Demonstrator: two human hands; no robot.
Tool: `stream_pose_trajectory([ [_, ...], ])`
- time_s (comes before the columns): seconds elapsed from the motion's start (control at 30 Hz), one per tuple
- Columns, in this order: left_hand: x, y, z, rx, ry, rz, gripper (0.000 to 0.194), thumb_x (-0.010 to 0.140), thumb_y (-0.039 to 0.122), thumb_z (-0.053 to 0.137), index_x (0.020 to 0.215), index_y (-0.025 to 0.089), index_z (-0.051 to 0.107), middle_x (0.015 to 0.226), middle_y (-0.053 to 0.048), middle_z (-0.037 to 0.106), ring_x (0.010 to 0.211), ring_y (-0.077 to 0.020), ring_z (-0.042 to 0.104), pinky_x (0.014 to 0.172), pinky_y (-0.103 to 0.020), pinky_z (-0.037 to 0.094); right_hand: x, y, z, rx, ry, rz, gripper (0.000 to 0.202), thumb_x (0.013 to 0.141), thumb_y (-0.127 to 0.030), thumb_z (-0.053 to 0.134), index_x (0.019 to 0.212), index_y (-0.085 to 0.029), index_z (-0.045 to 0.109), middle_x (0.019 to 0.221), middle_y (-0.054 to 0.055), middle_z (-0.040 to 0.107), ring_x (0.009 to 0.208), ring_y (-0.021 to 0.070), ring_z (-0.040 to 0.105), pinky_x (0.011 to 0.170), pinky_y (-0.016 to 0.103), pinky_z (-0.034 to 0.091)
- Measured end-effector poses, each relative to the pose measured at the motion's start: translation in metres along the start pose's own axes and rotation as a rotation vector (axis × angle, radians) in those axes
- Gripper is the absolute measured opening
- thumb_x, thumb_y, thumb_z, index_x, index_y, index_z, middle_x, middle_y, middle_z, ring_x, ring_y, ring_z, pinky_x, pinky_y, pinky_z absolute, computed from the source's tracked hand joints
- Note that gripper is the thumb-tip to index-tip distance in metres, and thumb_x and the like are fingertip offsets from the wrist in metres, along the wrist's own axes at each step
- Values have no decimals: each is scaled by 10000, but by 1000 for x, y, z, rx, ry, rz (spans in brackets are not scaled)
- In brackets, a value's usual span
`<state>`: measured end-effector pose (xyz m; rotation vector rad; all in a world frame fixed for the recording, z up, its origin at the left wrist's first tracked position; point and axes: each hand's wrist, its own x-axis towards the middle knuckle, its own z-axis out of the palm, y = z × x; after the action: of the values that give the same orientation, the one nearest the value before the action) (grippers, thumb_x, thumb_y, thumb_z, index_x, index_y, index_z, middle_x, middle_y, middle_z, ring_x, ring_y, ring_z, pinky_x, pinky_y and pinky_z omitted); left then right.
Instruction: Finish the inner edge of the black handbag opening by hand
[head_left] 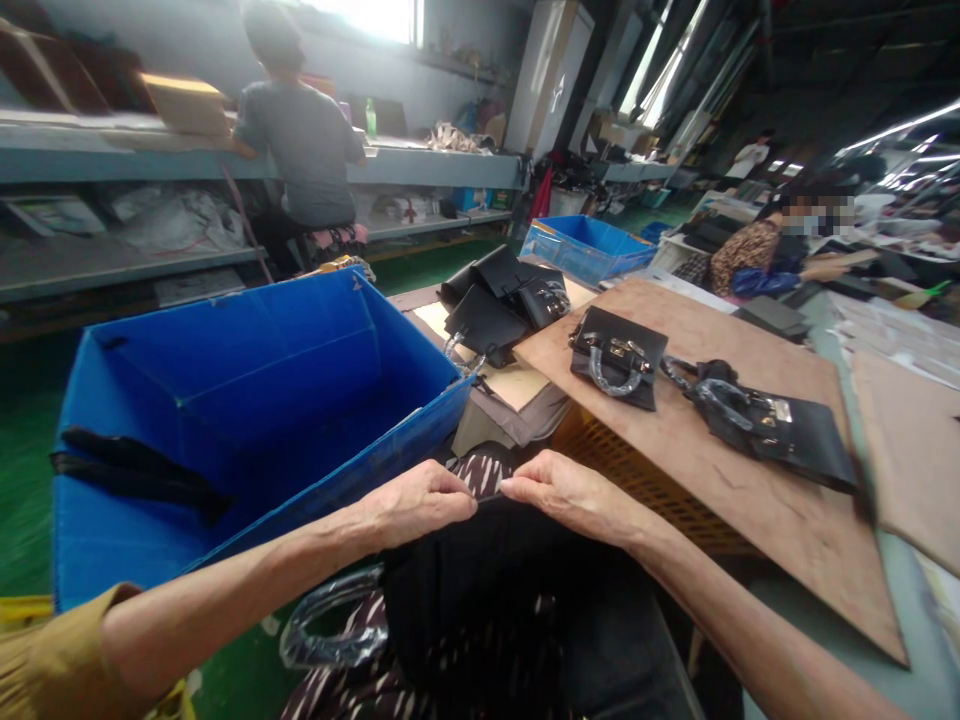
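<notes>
Right now your left hand (420,505) and right hand (566,495) are both low in front of you, fingertips nearly meeting, each pinching the top edge of a black bag (480,590) that lies across your lap. Fingers on both hands are curled closed on that edge, thumbs tucked under. A plastic-wrapped handle (330,625) loops out from the bag's left side, down by your left forearm.

To your left stands a big blue crate (247,400), open at the top, with a black strap (135,465) draped over its near-left wall. Ahead of your right hand, a brown board (750,500) carries two finished black handbags: one (619,358) closer to the middle, another (765,420) lying flat further right. More black bags (502,295) are piled just beyond the crate's far corner.

Further off, a person in a grey shirt (300,140) sits facing the shelving, and a second blue crate (589,245) stands on the floor beyond the pile.
</notes>
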<state>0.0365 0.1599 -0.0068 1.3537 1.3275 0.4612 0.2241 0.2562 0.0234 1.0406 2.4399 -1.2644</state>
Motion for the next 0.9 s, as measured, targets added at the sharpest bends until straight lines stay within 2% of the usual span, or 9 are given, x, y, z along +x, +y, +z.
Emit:
stream_pose_trajectory([
  [0.27, 3, 3, 3, 23, 5, -7, 221, 729, 301, 404, 556, 164, 393, 512, 48, 262, 460, -77, 231, 400, -231, 144, -4, -6, 1, -103, 19, -20, 404, 829, -434, 392, 527, -174, 320, 513, -58, 260, 472, 68, 273, 432, 224, 191],
  [0.43, 8, 5, 2, 60, -9, -33, 313, 733, 393, 430, 531, 175, 332, 489, 49, 253, 444, -79, 211, 398, -247, 127, -7, -7, 1, -92, 12, -5, 406, 827, -444, 391, 532, -175, 319, 518, -56, 268, 471, 68, 271, 431, 222, 189],
  [0.77, 12, 5, 3, 26, -74, -107, 300, 713, 410, 458, 541, 178, 378, 498, 54, 274, 437, -82, 234, 407, -254, 133, -5, -5, 1, -101, -24, -12, 404, 814, -444, 407, 526, -172, 327, 506, -56, 289, 469, 68, 282, 429, 215, 199],
  [0.9, 16, 2, 5, 15, -93, -75, 306, 715, 405, 461, 535, 177, 368, 494, 54, 282, 437, -81, 234, 410, -252, 141, -6, -3, 2, -153, 3, -22, 397, 817, -399, 413, 506, -163, 343, 495, -54, 302, 466, 67, 287, 442, 214, 200],
])
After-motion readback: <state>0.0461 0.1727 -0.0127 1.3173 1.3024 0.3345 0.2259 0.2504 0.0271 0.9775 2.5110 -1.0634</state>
